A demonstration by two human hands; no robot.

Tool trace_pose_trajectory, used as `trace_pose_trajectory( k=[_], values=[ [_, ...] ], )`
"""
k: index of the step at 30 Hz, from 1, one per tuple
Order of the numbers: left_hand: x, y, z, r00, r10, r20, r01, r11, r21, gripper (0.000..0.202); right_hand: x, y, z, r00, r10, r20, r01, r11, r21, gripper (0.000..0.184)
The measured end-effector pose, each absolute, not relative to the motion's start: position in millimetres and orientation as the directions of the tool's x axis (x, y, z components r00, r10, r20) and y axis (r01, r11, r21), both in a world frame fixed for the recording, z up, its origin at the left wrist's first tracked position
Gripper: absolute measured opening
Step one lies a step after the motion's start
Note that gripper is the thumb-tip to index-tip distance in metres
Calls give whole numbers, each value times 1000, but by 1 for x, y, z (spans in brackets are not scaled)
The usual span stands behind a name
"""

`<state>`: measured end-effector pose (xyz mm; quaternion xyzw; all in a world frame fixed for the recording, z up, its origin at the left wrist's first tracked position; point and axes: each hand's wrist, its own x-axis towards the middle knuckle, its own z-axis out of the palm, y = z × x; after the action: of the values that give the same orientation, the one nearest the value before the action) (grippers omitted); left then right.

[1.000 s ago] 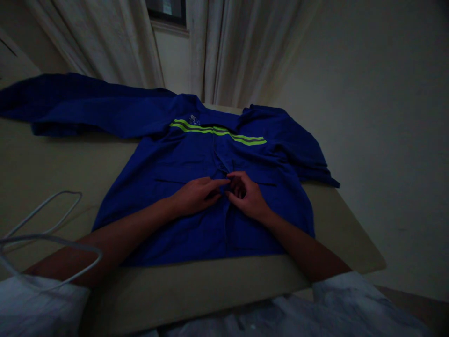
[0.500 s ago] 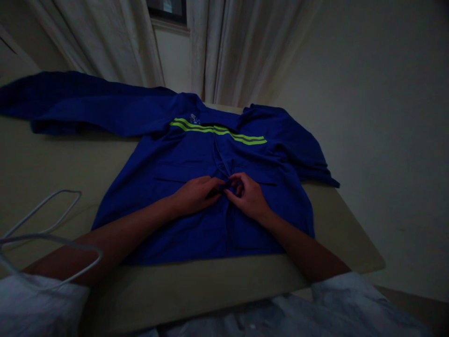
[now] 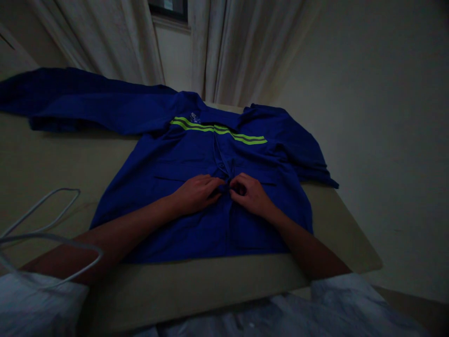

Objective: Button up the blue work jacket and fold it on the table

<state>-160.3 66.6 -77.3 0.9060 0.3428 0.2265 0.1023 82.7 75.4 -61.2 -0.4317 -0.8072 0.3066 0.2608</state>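
A blue work jacket (image 3: 182,154) with yellow-green reflective stripes (image 3: 217,131) across the chest lies face up on a beige table (image 3: 42,164). My left hand (image 3: 194,192) and my right hand (image 3: 249,194) meet at the jacket's front opening, about mid-chest. Both pinch the fabric edges of the placket between fingers and thumb. One sleeve stretches far to the left across the table; the other is bunched at the right edge.
A white wire hanger (image 3: 42,234) lies at the table's left front corner. Pale curtains (image 3: 224,51) hang behind the table, with a wall to the right. The table's right edge runs close to the bunched sleeve (image 3: 301,150).
My right hand's fingers, raised and curled a second ago, have pressed down onto the placket. Both hands stay at the same spot; the view shifted slightly.
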Motion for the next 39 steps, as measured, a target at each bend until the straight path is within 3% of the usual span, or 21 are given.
trace_pose_trajectory(
  k=[3,9,12,15,24,32,39],
  values=[
    [-160,67,-77,678,666,312,547,-740,392,16,83,77,-61,-469,876,115,516,378,-769,10],
    [-160,67,-77,691,628,358,542,-778,319,18,77,71,-63,-528,836,148,524,458,-718,11],
    [-161,66,-77,684,627,373,546,-779,308,20,79,71,-62,-540,825,170,493,474,-730,5],
    [-162,67,-77,690,610,390,533,-793,295,25,80,72,-62,-567,803,183,449,488,-748,10],
    [-161,67,-75,699,578,421,520,-815,255,29,84,76,-61,-618,776,125,474,495,-728,10],
    [-161,67,-78,698,555,453,545,-822,167,30,75,70,-62,-464,876,134,481,376,-792,24],
    [-161,66,-78,689,564,456,562,-812,155,24,81,76,-61,-566,823,46,410,329,-851,17]
  ],
)
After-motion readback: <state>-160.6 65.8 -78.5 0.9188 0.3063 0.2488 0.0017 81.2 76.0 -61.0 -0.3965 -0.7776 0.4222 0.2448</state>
